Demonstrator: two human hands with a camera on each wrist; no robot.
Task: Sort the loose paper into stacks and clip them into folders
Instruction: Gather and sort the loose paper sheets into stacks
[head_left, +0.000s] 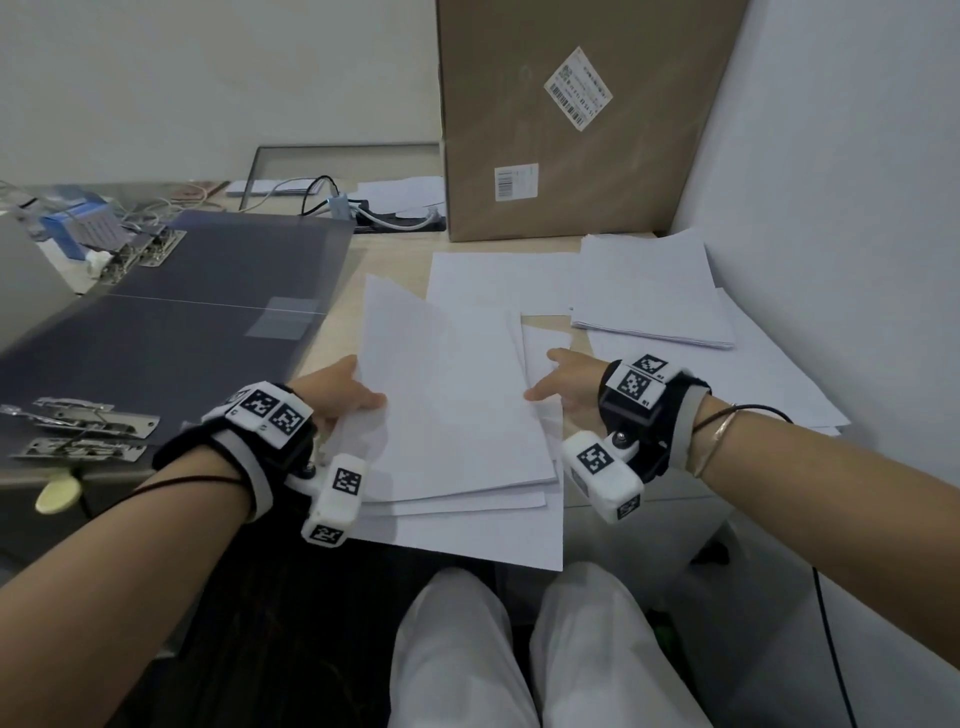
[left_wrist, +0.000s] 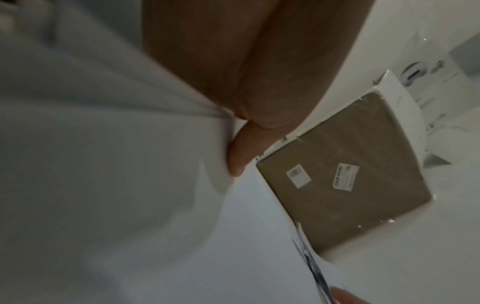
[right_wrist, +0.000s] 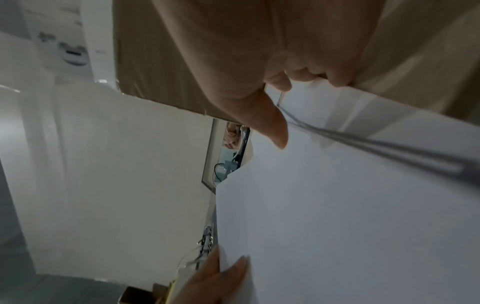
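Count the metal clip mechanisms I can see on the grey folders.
4: two on the near folder's left edge, two at the far folder's left corner. Clutter there may hide more.

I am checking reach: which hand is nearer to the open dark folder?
Left. The left hand holds the paper stack right beside the folder; the right hand grips the stack's far edge.

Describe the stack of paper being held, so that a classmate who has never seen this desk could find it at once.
Start at the tall cardboard box against the wall. Come straight toward the desk's near edge: the held stack sits there, gripped by the left hand and right hand. Other sheets lie untouched.
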